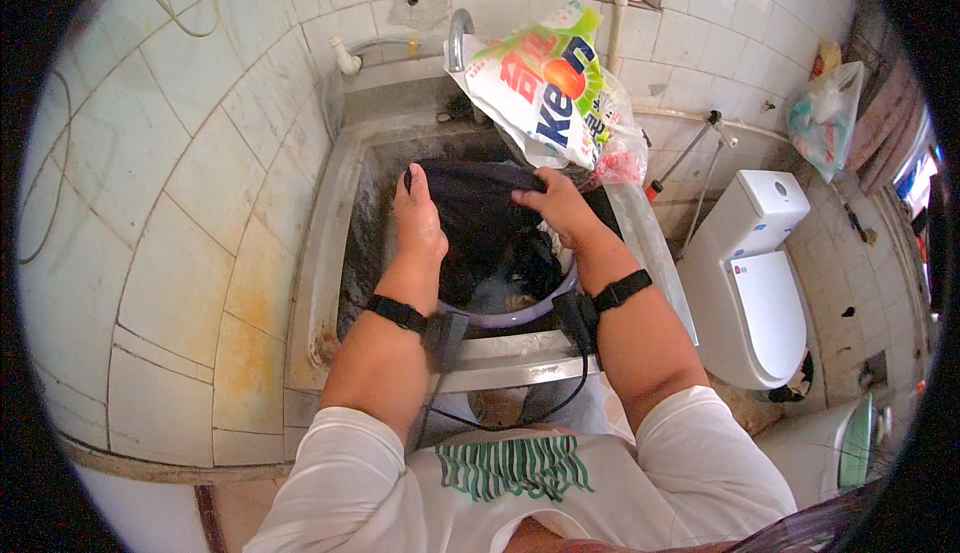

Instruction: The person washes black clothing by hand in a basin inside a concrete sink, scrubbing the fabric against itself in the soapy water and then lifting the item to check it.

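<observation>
A dark piece of clothing [470, 198] is stretched between my two hands above a basin. My left hand [418, 218] is closed on its left edge, the thumb pointing up. On the other side my right hand [563, 210] pinches the right edge between thumb and fingers. Below, the pale purple basin [515, 317] sits inside the sink [455, 378]. Dark wet fabric [530, 263] and cloudy water lie in it, partly hidden by the held cloth and my right hand.
A large white and green detergent bag [545, 83] stands at the sink's back right, close to the curved metal faucet [460, 38]. To the right is a white toilet [765, 293]. Plastic bags [825, 118] hang on the right wall. Black straps with a cable circle my forearms.
</observation>
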Tool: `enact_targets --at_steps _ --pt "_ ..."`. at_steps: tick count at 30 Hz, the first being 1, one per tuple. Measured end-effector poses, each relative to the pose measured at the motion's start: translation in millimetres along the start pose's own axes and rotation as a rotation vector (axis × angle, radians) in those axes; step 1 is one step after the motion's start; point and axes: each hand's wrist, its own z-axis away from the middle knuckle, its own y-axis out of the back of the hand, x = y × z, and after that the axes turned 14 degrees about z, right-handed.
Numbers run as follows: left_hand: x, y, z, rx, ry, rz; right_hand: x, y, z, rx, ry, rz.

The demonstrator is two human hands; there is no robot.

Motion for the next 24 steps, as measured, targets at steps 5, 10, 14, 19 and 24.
enact_targets --at_steps 5,10,14,19,24 --pt "-7 7 -10 -0.203 -0.036 -0.087 6 -8 -3 0.321 0.178 -0.071" --pt "-29 21 -20 -0.385 0.175 -0.235 15 -12 5 -0.127 0.400 0.587" --pt "-40 23 -14 -0.810 0.069 -1.061 6 -26 15 -0.629 0.319 0.917" --pt "-57 40 -34 -1.036 0.422 -1.418 -12 -39 21 -0.923 0.225 1.259" --pt "-64 38 -27 -1.224 0.265 -1.556 17 -46 4 -1.154 0.231 1.254"
